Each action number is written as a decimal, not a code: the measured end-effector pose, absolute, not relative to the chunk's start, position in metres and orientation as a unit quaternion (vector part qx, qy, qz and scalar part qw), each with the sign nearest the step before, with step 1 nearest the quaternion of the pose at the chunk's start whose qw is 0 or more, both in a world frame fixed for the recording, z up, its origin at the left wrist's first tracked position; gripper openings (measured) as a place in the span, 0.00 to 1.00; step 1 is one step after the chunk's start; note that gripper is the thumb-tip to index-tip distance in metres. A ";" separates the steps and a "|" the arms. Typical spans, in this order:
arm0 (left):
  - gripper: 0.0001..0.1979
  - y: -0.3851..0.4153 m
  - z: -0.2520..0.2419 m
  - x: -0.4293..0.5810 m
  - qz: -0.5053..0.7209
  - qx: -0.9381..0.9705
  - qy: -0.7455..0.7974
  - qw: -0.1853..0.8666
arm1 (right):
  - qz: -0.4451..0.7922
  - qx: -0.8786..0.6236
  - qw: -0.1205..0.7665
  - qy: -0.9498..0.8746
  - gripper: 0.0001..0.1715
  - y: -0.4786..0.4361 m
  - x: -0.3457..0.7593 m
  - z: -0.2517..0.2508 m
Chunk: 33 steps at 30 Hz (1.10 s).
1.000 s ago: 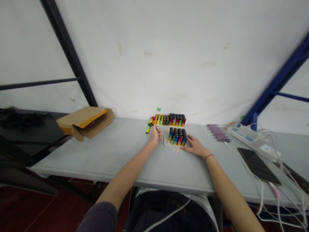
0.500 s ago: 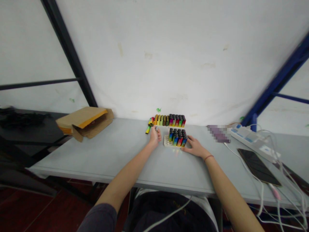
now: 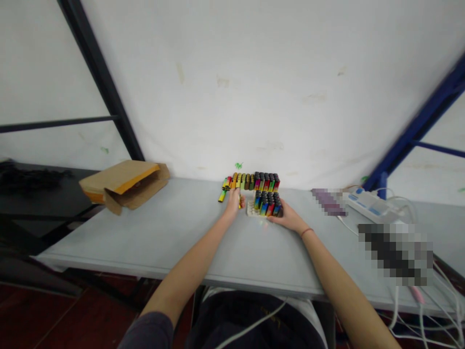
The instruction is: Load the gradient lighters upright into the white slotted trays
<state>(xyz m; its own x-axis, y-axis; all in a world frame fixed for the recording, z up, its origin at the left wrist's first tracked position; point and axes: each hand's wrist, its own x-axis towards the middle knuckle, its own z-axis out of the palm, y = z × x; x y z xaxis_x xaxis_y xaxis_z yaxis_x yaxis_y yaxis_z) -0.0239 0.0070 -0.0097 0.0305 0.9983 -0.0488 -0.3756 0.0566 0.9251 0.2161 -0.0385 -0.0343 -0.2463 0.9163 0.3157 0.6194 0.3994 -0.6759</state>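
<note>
My left hand [image 3: 233, 203] is closed round a lighter [image 3: 240, 201], of which a yellow and red bit shows; the fingers hide the rest. To its right lies a white holed tray [image 3: 253, 212] with upright black-topped lighters [image 3: 266, 205] filling its right part. Holes are bare at the tray's left end. My right hand [image 3: 290, 216] grips the tray's right side, thumb along the front edge and fingers behind the end lighters. Just behind my left hand lie several loose lighters [image 3: 222, 196], yellow-green and red.
Behind the tray stand a block of multicoloured lighters [image 3: 267, 182] and rows of yellow to olive lighters [image 3: 243, 181]. An open cardboard box [image 3: 123, 184] sits at left. A power strip [image 3: 366, 201], white cables [image 3: 394, 305] and blurred-out items occupy the right of the grey table [image 3: 174, 232].
My right hand has moved left and closed against the tray, which has shifted slightly back. My left hand has turned, showing the lighter's coloured body instead of its metal top.
</note>
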 end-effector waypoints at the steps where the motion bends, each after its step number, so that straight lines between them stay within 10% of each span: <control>1: 0.12 0.007 -0.010 -0.024 0.577 0.440 0.412 0.551 | 0.213 -0.512 0.350 -0.756 0.49 -0.037 0.217 -0.035; 5: 0.12 0.008 -0.012 -0.026 0.575 0.621 0.404 0.347 | 0.208 -0.552 0.330 -0.737 0.43 -0.031 0.221 -0.038; 24: 0.16 -0.004 -0.016 -0.022 0.405 0.822 0.361 0.173 | 0.094 -0.587 0.289 -0.751 0.34 -0.031 0.211 -0.043; 33: 0.18 0.012 -0.002 -0.086 0.225 0.671 0.707 0.013 | 0.099 -0.573 0.298 -0.757 0.35 -0.034 0.209 -0.040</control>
